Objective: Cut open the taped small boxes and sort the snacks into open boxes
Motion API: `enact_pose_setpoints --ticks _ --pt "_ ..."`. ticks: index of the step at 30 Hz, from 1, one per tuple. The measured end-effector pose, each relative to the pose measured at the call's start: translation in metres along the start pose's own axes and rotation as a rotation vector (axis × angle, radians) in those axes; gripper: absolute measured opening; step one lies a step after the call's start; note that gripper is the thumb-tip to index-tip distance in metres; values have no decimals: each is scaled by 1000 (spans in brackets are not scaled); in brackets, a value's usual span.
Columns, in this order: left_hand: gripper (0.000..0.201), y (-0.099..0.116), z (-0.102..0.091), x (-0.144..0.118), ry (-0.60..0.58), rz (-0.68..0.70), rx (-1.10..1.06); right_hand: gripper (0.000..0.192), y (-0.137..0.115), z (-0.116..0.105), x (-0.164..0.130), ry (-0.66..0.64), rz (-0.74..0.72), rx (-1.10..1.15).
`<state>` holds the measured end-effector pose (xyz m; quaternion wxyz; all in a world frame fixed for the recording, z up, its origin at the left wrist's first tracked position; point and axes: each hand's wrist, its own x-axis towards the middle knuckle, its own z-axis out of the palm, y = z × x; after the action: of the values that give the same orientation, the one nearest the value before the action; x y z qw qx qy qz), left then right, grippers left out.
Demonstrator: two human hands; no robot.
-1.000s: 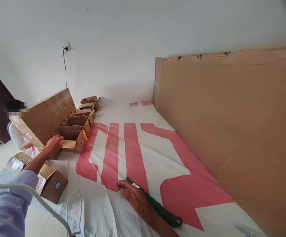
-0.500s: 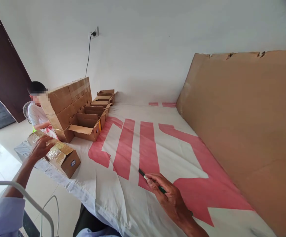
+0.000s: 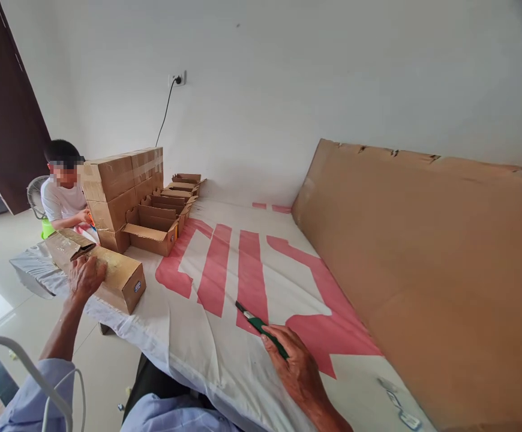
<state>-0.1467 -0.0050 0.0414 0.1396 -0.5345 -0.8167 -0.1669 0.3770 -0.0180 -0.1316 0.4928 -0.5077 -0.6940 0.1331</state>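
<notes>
- Since 1.0 s ago: left hand [image 3: 86,277] went from the nearest open carton's edge down to the closed carton [image 3: 119,270], left of frame. Right hand [image 3: 297,367] was over the tool, now has it in its grip. View has shifted too.
- Far left: co-worker in a white shirt [image 3: 63,204] behind the carton stack [image 3: 119,180], hand near something orange. Fan [image 3: 37,195] behind them.
- Lower left: pale tube [image 3: 22,354] crosses in front of the left sleeve.
- Left: closed carton on the table's left edge, oval label on its end, another taped one [image 3: 65,243] apparently butted behind it. Left fingers bent over the top near the seam; can't tell if they pinch anything.
- Left of centre: row of open cartons [image 3: 153,237] running back along the stack.
- Centre: red-and-white cloth [image 3: 225,336] over the table, creased.
- Lower centre: right fingers closed around the green-handled tool [image 3: 256,324], dark tip pointing upper left, above the cloth.
- Lower right: small clear item [image 3: 407,417], too blurred to identify.
- Right: big cardboard panel [image 3: 445,270], upright, top edge torn.
</notes>
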Motion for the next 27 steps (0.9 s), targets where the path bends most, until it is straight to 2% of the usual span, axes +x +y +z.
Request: enact_pose_setpoints --ticks 3,7,10,12,16,20,27 --pt "51 37 -10 -32 -35 36 -67 42 -27 13 11 -39 68 93" --pt "36 79 -21 -74 -80 260 -323 61 -78 28 23 -225 143 323" --pt "33 85 -20 -82 -36 307 -519 69 -110 31 26 -351 158 486" --pt "33 82 -13 -76 -88 297 -679 68 -120 31 26 -374 176 517" --pt "39 74 3 -61 -262 225 -972 66 -121 32 30 -367 205 510" --pt "47 75 7 -55 -399 109 -1105 65 -114 37 44 -362 206 531" --pt "34 81 5 -65 -456 61 -1151 70 -109 34 66 -412 213 542"
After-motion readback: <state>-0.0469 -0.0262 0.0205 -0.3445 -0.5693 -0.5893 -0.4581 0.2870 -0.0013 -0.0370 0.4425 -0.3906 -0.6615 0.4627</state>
